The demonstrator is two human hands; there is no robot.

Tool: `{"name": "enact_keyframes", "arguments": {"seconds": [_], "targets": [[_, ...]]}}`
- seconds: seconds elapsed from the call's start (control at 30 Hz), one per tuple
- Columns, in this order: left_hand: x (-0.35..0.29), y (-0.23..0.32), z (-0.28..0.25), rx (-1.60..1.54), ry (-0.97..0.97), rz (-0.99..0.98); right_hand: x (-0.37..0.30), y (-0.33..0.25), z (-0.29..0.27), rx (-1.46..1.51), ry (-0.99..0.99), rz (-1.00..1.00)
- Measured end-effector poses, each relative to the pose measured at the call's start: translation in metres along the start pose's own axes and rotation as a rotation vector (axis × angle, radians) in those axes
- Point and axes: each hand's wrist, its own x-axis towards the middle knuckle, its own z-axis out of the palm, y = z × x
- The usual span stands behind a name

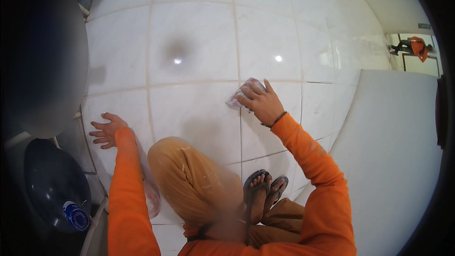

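My right hand (263, 103) presses a crumpled, pale pinkish-white rag (232, 101) onto the white tiled floor (194, 114), close to a grout line. Its fingers lie over the rag, and a dark band circles the wrist. Off to the left, my left hand (110, 130) has its fingers spread and holds nothing. It is over the tiles near the chairs; whether it touches the floor I cannot tell.
Dark rounded chair seats (57, 180) line the left side, one bearing a blue and white round container (76, 215). A see-through item (152, 200) sits beside my left forearm. A pale panel (386, 161) stands at right. A reflected person (418, 47) shows far right.
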Motion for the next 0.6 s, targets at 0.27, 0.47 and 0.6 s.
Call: {"name": "enact_keyframes", "arguments": {"seconds": [0.27,0.47,0.6], "targets": [[0.002,-0.004,0.008,0.02,0.018,0.005,0.043,-0.076,0.027,0.031,0.16,0.366],[0.0,0.0,0.009,-0.037,0.022,0.018,0.057,-0.102,0.057,-0.073,0.058,0.487],[-0.002,-0.008,0.008,-0.029,0.006,0.023,0.011,-0.137,0.062,0.083,0.002,0.453]]}}
